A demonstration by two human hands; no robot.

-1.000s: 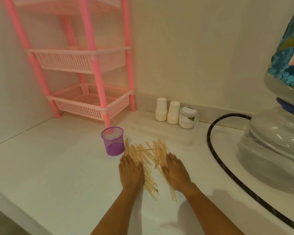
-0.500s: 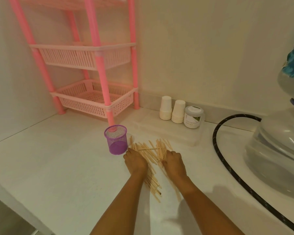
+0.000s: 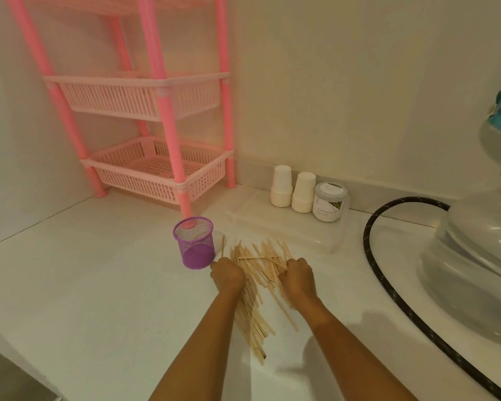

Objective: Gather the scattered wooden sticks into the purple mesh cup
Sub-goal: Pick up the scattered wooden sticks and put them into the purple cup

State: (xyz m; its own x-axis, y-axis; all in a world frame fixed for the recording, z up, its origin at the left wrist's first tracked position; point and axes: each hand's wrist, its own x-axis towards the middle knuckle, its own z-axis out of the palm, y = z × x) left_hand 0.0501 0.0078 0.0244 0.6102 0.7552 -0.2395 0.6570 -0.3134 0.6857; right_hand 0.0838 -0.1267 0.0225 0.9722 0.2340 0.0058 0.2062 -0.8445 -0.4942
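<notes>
A pile of thin wooden sticks [image 3: 261, 263] lies scattered on the white counter, trailing toward me between my forearms. The purple mesh cup [image 3: 195, 246] stands upright just left of the pile, with nothing visible inside. My left hand [image 3: 227, 275] sits on the pile's left edge, close to the cup's base, its fingers curled down onto the sticks. My right hand [image 3: 298, 278] is on the pile's right side, fingers curled round several sticks. The fingertips of both hands are hidden under the knuckles.
A pink basket rack [image 3: 159, 172] stands in the back-left corner behind the cup. Two stacks of paper cups [image 3: 292, 191] and a small jar [image 3: 329, 205] line the back wall. A black hose [image 3: 372, 256] and a large clear water bottle [image 3: 475, 250] fill the right side.
Both hands lay flat on the sticks a second ago; their fingers have since curled in on the pile from both sides. The camera has moved a little closer.
</notes>
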